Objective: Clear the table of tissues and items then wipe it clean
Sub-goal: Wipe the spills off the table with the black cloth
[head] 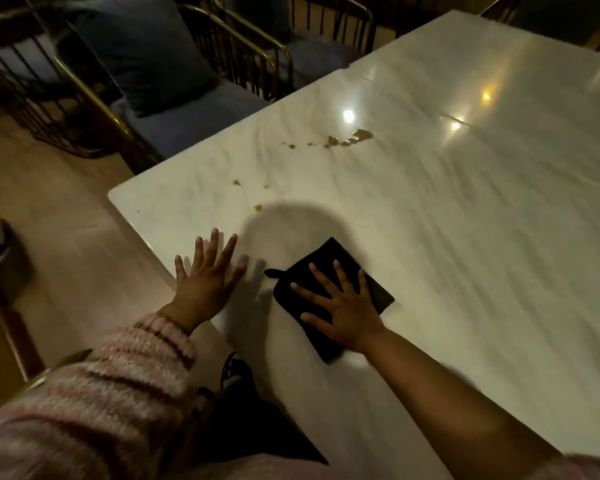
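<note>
So, a white marble worktop (465,237) is seen from above in pretty dim light, with a couple of lamp reflections (348,116) caught on the glossy surface. A black cloth (326,258) is laid flat near the closer edge. It's pinned down by the right hand (343,306), palm down, with the fingers spread straight across it and nothing curled around the fabric. A small loop or tab can be made out at the cloth's left corner. The left hand (205,282) is planted flat on the bare worktop just beside the cloth, right at the edge, fingers splayed and relaxed, nothing held. The two hands are separated by a narrow strip of marble.

Further up the worktop, a brownish spill (355,136) can be spotted as one bigger blotchy patch near the reflections. A trail of smaller specks (237,182) is scattered back toward the near left corner. The closest speck is found at the rim of a round shadow (291,223) cast on the marble just beyond the cloth. All of the mess is well apart from the cloth.

The left arm is covered by a pink-and-white knitted sleeve (118,382), while the right forearm is bare. Beyond the worktop's far left side, chairs (187,119) with gold-toned metal frames and blue seat pads are lined up, and a dark blue cushion (142,46) is propped on one. A wooden floor (66,220) is visible to the left.
</note>
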The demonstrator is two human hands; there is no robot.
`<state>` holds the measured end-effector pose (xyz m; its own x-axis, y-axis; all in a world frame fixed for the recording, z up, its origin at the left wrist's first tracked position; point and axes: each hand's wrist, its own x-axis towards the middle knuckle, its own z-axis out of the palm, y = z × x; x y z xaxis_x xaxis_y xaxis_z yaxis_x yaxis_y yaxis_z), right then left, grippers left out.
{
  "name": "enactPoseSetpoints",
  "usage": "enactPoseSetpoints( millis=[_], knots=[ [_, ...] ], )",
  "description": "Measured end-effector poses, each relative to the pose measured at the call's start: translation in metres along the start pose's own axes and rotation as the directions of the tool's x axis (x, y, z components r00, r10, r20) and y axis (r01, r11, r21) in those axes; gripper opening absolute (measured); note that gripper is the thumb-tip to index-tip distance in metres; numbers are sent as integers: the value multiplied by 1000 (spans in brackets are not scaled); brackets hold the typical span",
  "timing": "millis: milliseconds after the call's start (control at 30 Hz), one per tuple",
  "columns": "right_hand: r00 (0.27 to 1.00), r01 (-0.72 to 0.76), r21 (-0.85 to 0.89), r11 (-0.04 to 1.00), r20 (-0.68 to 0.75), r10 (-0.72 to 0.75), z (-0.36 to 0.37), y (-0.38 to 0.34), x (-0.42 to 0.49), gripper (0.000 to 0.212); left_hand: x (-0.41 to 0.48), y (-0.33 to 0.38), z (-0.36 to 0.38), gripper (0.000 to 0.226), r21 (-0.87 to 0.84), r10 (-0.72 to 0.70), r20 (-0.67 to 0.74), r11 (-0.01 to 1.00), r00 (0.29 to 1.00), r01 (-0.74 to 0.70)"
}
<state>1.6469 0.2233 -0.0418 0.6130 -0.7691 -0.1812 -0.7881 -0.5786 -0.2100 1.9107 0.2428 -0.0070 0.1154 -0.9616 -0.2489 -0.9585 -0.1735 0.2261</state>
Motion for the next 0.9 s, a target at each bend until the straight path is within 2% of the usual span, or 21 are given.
enactPoseSetpoints(
  millis=[100, 200, 300, 433, 700, 833, 900],
  knots=[
    [999, -47, -12, 999, 11, 47, -14, -15, 71, 64, 57, -41, -25, 73, -15, 72, 14, 997, 997, -72],
    [996, -84, 12, 996, -21, 84, -26, -27, 124, 65, 102, -72, -49, 58, -48, 102, 51, 994, 993, -100],
    [990, -134, 24, 991, -36, 135, -31, -32, 161, 63, 146, -93, -73, 55, -21, 154, 53, 988, 987, -153],
    [985, -171, 25, 985, -24, 172, -35, -28, 185, 54, 196, -97, -98, 57, 26, 220, 68, 975, 973, -222],
    [973, -230, 35, 973, 0, 230, -50, -20, 221, 56, 247, -87, -120, 66, 48, 281, 121, 956, 952, -288],
    [935, -351, 44, 935, -38, 353, -52, -10, 244, 62, 283, -95, -125, 61, 52, 370, 117, 924, 922, -378],
    [888, -451, 77, 889, -65, 456, -57, -3, 265, 65, 312, -102, -131, 60, 41, 415, 112, 906, 903, -422]
  ],
)
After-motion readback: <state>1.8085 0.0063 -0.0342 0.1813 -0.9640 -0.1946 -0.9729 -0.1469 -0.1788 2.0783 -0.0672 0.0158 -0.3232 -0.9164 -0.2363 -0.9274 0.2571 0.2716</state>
